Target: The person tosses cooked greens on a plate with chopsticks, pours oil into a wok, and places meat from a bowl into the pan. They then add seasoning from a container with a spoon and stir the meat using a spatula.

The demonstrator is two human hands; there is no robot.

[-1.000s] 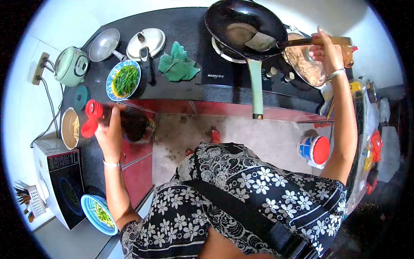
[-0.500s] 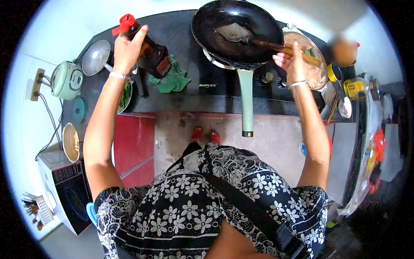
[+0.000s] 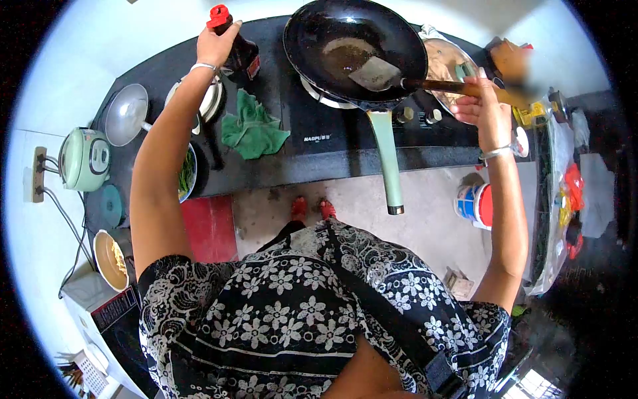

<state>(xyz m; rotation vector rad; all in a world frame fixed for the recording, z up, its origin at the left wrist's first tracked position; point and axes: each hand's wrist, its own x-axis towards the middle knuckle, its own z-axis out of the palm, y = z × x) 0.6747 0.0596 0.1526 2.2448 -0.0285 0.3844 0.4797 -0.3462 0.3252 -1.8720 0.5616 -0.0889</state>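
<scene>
At the back left of the counter, my left hand (image 3: 216, 48) is closed around the upper part of a dark bottle (image 3: 244, 58) with a red cap. The bottle stands close to upright behind a crumpled green cloth (image 3: 254, 126). My right hand (image 3: 490, 113) grips the wooden handle of a spatula (image 3: 375, 73), its fingers partly spread along the handle. The flat metal blade rests inside a black wok (image 3: 306, 66), beside a little brownish liquid in the bottom. The wok sits on the burner, its pale green handle (image 3: 384, 159) pointing toward me.
On the left are a metal ladle (image 3: 127, 114), a green rice cooker (image 3: 85, 158), a dish of greens (image 3: 188, 174) and a brown bowl (image 3: 111, 261). A large plate (image 3: 438, 60) lies right of the wok. A bucket (image 3: 473, 205) stands on the floor.
My left hand has carried the bottle toward the back of the counter, off the green cloth. The spatula blade has shifted lower right in the wok with my right hand. The view has shifted slightly.
</scene>
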